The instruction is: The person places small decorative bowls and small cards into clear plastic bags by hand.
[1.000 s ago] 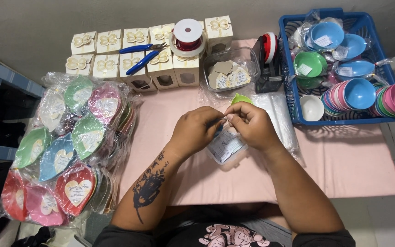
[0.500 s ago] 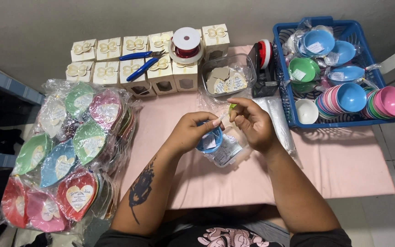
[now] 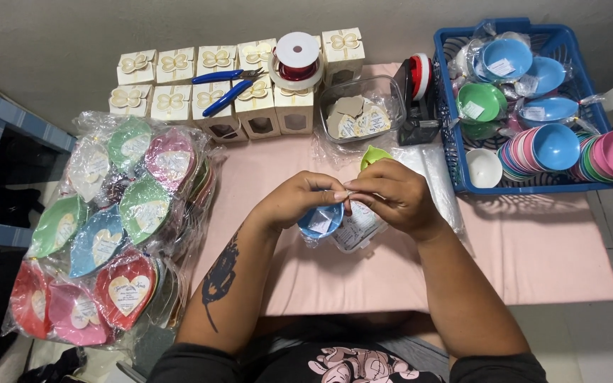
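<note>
Hands pinch a bagged blue bowl (image 3: 320, 220) closed above the pink table (image 3: 533, 248).
Left hand (image 3: 296, 202) grips the bowl; right hand (image 3: 391, 195), at 3 o'clock, should keep the bag neck taut, fingertips together.

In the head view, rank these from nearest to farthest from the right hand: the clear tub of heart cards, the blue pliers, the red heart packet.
From the right hand:
1. Clear tub of heart cards, just beyond the hand, at the table's back.
2. Blue pliers, farther back and left, lying on the cream boxes.
3. Red heart packet, far left, at the near end of the packet pile.
</note>
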